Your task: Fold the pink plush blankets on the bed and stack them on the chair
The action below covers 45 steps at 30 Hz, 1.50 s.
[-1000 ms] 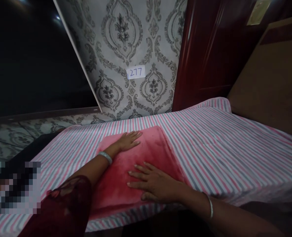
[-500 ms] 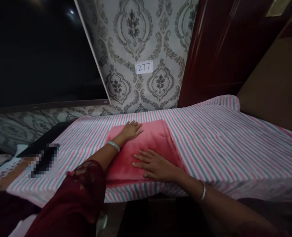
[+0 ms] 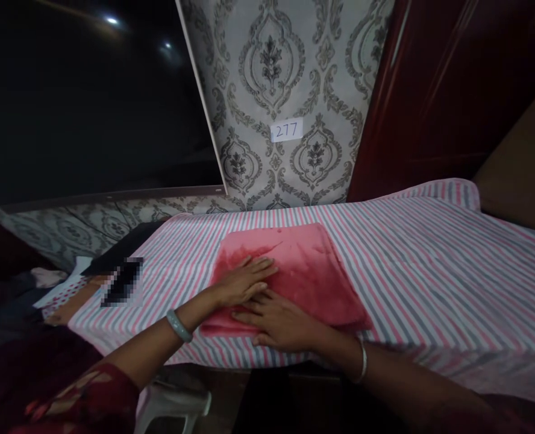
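A folded plush cloth [image 3: 303, 259], pinkish red and roughly square, lies on the striped tablecloth [image 3: 412, 265]. My left hand [image 3: 243, 282] rests flat on its left part, fingers stretched out to the right. Close to the cloth's front edge, my right hand [image 3: 283, 322] also lies flat with fingers spread. The fingertips of both hands come together, touching or slightly overlapping. Neither hand grips the cloth. Darker streaks mark the pile around the left hand. Whether the cloth is a blanket or a cushion cover cannot be made out.
Behind the table is a patterned wall with a paper label [image 3: 287, 129] reading 277. A large dark screen [image 3: 91, 108] fills the upper left. A dark red door [image 3: 430, 102] stands at the right. Lower down are a white stool [image 3: 172, 404] and a blurred dark object [image 3: 123, 282].
My left hand has slid from the cloth's back edge toward the front, up to my right hand. My right hand has stayed near the front edge. The view has shifted left.
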Available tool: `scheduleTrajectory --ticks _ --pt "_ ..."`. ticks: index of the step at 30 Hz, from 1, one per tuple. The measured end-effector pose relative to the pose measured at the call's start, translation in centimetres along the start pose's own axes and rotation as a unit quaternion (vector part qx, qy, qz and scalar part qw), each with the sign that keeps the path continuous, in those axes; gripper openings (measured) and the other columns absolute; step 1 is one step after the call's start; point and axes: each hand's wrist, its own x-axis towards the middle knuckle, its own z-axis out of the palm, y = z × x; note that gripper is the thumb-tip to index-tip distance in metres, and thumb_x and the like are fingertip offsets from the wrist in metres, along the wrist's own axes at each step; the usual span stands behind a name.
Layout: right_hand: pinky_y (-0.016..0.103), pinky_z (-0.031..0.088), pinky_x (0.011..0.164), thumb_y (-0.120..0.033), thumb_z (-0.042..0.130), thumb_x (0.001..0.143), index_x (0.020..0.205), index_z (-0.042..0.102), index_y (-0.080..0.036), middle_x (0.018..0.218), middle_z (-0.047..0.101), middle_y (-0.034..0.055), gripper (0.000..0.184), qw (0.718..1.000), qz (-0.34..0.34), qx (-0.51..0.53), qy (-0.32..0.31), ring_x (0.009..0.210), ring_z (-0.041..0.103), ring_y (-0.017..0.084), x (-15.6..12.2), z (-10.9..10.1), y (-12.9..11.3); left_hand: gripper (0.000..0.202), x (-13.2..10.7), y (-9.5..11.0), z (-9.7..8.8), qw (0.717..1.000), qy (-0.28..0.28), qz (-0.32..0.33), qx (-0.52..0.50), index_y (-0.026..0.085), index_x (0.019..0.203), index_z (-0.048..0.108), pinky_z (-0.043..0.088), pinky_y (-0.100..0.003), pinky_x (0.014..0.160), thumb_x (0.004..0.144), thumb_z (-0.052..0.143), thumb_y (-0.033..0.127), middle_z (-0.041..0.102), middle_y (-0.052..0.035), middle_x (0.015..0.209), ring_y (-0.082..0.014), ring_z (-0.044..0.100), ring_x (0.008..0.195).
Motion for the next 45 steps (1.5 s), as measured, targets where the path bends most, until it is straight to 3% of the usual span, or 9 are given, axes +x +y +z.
scheduleTrajectory --ticks 7,15,20,24,27,31,35,39,45 --pt "0.046 0.007 0.125 -0.055 0.042 0.101 0.159 0.025 -0.027 0.165 0.024 0.0046 0.067 1.0 0.005 -0.002 -0.017 0.154 0.012 0.023 -0.6 1.2 0.3 0.063 0.2 -5.8 1.8 0.988 0.027 -0.071 0.133 0.031 0.157 0.028 0.004 -0.062 0.122 0.099 0.033 0.057 0.021 -0.0063 0.166 -0.0283 0.011 0.155" --pt "0.046 0.008 0.125 -0.057 0.037 0.102 0.159 0.024 -0.03 0.166 0.023 0.0021 0.064 1.0 0.01 -0.001 -0.018 0.153 0.014 0.022 -0.5 1.1 0.3 0.063 1.1 -11.1 0.5 0.97 0.043 -0.226 0.079 0.026 0.158 0.026 0.017 -0.057 0.121 0.1 0.027 0.051 0.021 -0.0087 0.166 -0.0257 0.013 0.154" --pt "0.047 0.011 0.124 -0.055 0.038 0.102 0.158 0.028 -0.03 0.165 0.026 0.0016 0.062 0.999 0.006 -0.031 0.006 0.153 0.015 0.019 -0.4 1.1 0.3 0.062 0.8 -12.0 -0.7 0.947 0.036 -0.306 0.086 0.025 0.158 0.023 0.018 -0.056 0.121 0.101 0.024 0.048 0.018 -0.0078 0.167 -0.0261 0.015 0.154" --pt "0.047 0.014 0.124 -0.054 0.043 0.101 0.156 0.032 -0.029 0.164 0.028 0.002 0.061 0.999 0.009 -0.042 0.018 0.153 0.017 0.019 -0.4 0.5 -0.4 0.06 1.3 -9.6 -2.6 0.933 0.02 -0.316 0.171 0.021 0.153 0.038 0.013 -0.064 0.119 0.099 0.031 0.048 0.03 -0.0119 0.163 -0.0324 0.017 0.153" --pt "0.043 0.017 0.123 -0.054 0.046 0.1 0.153 0.04 -0.028 0.159 0.039 0.0028 0.059 0.998 0.03 -0.031 0.053 0.149 0.027 0.018 -1.2 -0.8 -0.7 0.059 1.7 -5.8 -2.6 0.944 0.059 -0.253 0.203 0.017 0.147 0.047 0.016 -0.061 0.12 0.1 0.03 0.048 0.034 -0.0162 0.16 -0.0322 0.023 0.152" --pt "0.042 0.024 0.12 -0.041 0.043 0.103 0.141 0.056 -0.022 0.143 0.058 0.0075 0.044 0.972 0.153 -0.056 0.17 0.137 0.046 0.019 -3.9 -2.9 0.3 0.059 2.0 0.1 0.7 0.972 0.076 -0.151 0.163 0.019 0.149 0.044 0.019 -0.057 0.122 0.099 0.035 0.048 0.038 -0.0149 0.159 -0.0307 0.028 0.15" --pt "0.054 0.019 0.121 -0.044 0.045 0.101 0.151 0.045 -0.019 0.155 0.043 0.0139 0.056 0.927 0.3 -0.126 0.188 0.147 0.031 0.028 -7.1 -3.3 2.7 0.062 2.7 4.2 5.3 0.98 0.101 -0.111 0.128 0.027 0.155 0.034 0.024 -0.064 0.118 0.098 0.037 0.051 0.032 -0.0124 0.162 -0.034 0.026 0.15" --pt "0.058 0.018 0.12 -0.054 0.045 0.099 0.154 0.039 -0.019 0.163 0.028 0.0135 0.066 0.902 0.381 -0.14 0.146 0.152 0.017 0.031 -8.9 -2.0 4.0 0.06 3.3 5.5 7.5 0.974 0.131 -0.123 0.139 0.038 0.153 0.036 0.02 -0.073 0.115 0.096 0.04 0.054 0.032 -0.007 0.163 -0.039 0.022 0.151" --pt "0.059 0.019 0.12 -0.052 0.043 0.1 0.154 0.039 -0.018 0.163 0.028 0.0134 0.064 0.901 0.375 -0.139 0.171 0.153 0.017 0.031 -8.8 -1.1 3.9 0.059 3.1 5.5 7.5 0.973 0.117 -0.131 0.147 0.037 0.153 0.038 0.022 -0.073 0.114 0.097 0.038 0.054 0.033 -0.0059 0.162 -0.039 0.024 0.15"
